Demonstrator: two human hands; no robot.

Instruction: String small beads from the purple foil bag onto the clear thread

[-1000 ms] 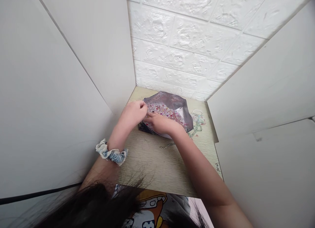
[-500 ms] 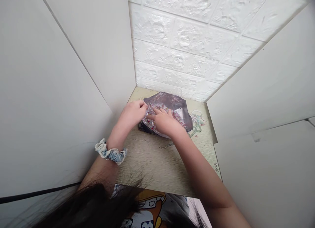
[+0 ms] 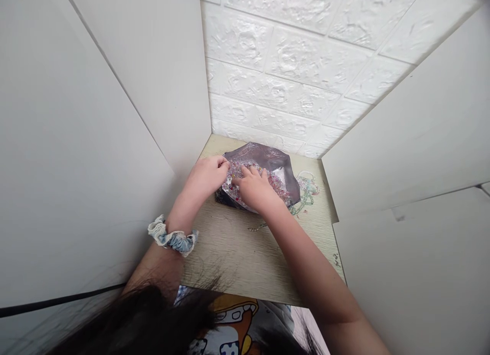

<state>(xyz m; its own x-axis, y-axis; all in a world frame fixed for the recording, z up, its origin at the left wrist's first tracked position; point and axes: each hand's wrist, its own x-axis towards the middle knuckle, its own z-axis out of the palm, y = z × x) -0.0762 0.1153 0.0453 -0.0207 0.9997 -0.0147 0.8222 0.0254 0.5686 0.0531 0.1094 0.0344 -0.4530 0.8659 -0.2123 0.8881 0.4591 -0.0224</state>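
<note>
Grey-violet and glossy, the shallow tray (image 3: 276, 158) sits at the far edge of the wood-grain desk (image 3: 237, 253), closer to its far left corner. It holds a thick layer of tiny pink, clear and red beads (image 3: 282, 185). The left hand (image 3: 206, 176) is at the tray's left rim with its fingers curled in tight. Whether they pinch the rim, a bead or a thread is too small to tell. The right hand (image 3: 255, 190) lies loosely spread over the beads, grasping nothing, with its forefinger reaching toward the left fingertips. A blue-and-white scrunchie (image 3: 173, 237) rings the left wrist.

Beside the tray, toward the desk's right edge, lie strands of greenish beads (image 3: 308, 189), and a few loose bits rest near that edge further forward.

Sorting through beads this small probably goes best with a light touch. The right fingertips should skim and part the top layer rather than press down, since pressure would push beads over the low rim. The left hand does well to stay braced at the rim so the light tray cannot slide toward the white side panel (image 3: 115, 140). Keeping the right wrist raised should stop the forearm from sweeping the strands off the right edge. One bead is best singled out against the tray's bare far part.
</note>
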